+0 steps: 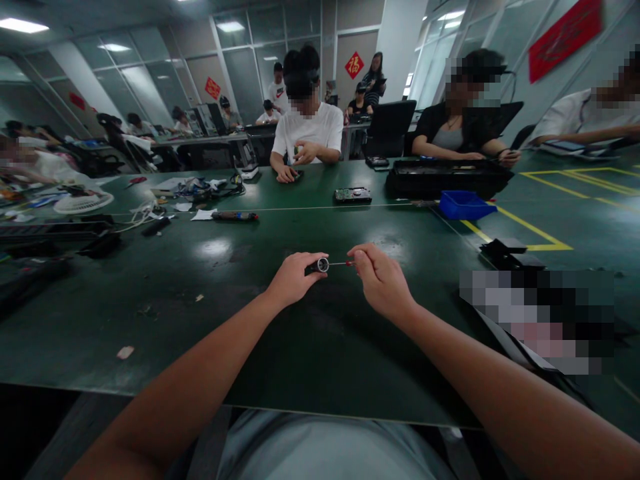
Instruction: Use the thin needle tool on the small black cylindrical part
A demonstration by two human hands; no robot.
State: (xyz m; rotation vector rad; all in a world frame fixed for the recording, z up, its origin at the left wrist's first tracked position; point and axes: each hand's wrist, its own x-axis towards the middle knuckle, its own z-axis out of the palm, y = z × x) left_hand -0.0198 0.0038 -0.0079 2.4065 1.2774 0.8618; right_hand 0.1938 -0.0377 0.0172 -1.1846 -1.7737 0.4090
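My left hand (295,277) is closed around a short black cylinder (323,265) with a silver-rimmed round end, which looks like a small flashlight. That round end faces me, and its inside is too small to make out. To the right, my right hand (379,277) pinches a thin screwdriver (340,264) with a metal shaft and a bit of red by the fingers. Its shaft points left and reaches the cylinder's rim; whether the tip touches or enters is unclear. Both hands are above the green table (300,353).
Beyond my hands lie a hard drive (353,195), a blue bin (466,205) and a pen-like tool (235,216). Black parts (513,253) and a blurred-out flat item (540,327) are at right. Cables (200,189) and a fan (83,200) lie left. Several people sit across.
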